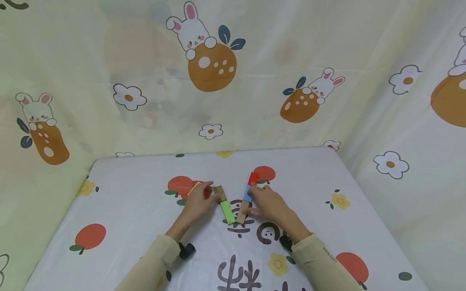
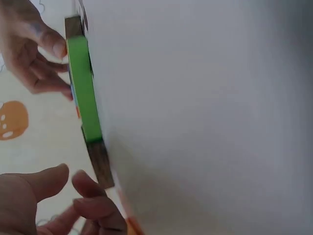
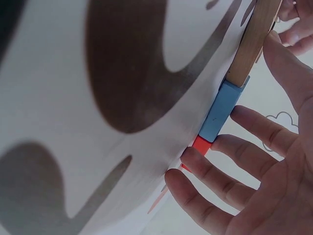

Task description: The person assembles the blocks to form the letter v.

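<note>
Two rows of small blocks lie on the cloth, nearly meeting at their near ends in a V. The left row has a dark brown block (image 1: 220, 193) and a bright green block (image 1: 227, 212). In the right row a red block (image 1: 253, 177), a blue block (image 1: 247, 193) and a tan wooden block (image 1: 242, 212) stand end to end. My left hand (image 1: 198, 202) is beside the brown block, its thumb and loosely bent fingers apart in the left wrist view. Along the right row, my right hand (image 3: 279, 171) touches the blocks with extended fingers, thumb at the tan block.
A yellow edge (image 1: 194, 188) shows behind my left hand, the rest of it hidden. The white tablecloth (image 1: 138, 226) has printed fruit, flowers and dark characters. Patterned curtains (image 1: 255, 113) hang behind the table and at both sides.
</note>
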A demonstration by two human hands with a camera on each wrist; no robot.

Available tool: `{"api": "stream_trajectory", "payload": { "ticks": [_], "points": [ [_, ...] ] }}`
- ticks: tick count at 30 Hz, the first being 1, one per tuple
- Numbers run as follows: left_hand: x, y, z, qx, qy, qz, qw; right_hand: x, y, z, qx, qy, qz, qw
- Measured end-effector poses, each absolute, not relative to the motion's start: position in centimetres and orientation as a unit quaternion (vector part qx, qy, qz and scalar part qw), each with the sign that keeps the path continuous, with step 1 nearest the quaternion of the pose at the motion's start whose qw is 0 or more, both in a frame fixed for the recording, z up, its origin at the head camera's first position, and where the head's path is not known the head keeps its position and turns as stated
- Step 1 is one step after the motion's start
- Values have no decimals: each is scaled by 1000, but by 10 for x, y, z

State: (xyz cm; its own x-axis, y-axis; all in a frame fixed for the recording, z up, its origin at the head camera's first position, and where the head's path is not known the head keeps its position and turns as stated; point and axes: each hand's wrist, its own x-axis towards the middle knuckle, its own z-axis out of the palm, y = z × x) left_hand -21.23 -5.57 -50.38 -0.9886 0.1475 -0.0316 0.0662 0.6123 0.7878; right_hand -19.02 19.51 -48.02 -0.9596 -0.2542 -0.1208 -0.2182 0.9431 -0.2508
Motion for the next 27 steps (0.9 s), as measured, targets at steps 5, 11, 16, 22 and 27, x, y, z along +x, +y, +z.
{"api": "stream_trajectory", "payload": {
  "ticks": [5,11,16,22,27],
  "points": [
    [-221,-73,-493,71,875,475,65,-190,196,-481,-124,983,-116,69],
    [-232,-103,-483,104,883,446,102,-189,196,-480,-127,983,-118,60],
    [-235,-123,-481,139,878,437,137,-188,196,-480,-128,983,-120,57],
    [-235,-134,-488,149,885,419,137,-188,197,-480,-125,983,-120,55],
    [-237,-138,-494,161,877,427,147,-188,196,-481,-123,983,-124,57]
  ]
}}
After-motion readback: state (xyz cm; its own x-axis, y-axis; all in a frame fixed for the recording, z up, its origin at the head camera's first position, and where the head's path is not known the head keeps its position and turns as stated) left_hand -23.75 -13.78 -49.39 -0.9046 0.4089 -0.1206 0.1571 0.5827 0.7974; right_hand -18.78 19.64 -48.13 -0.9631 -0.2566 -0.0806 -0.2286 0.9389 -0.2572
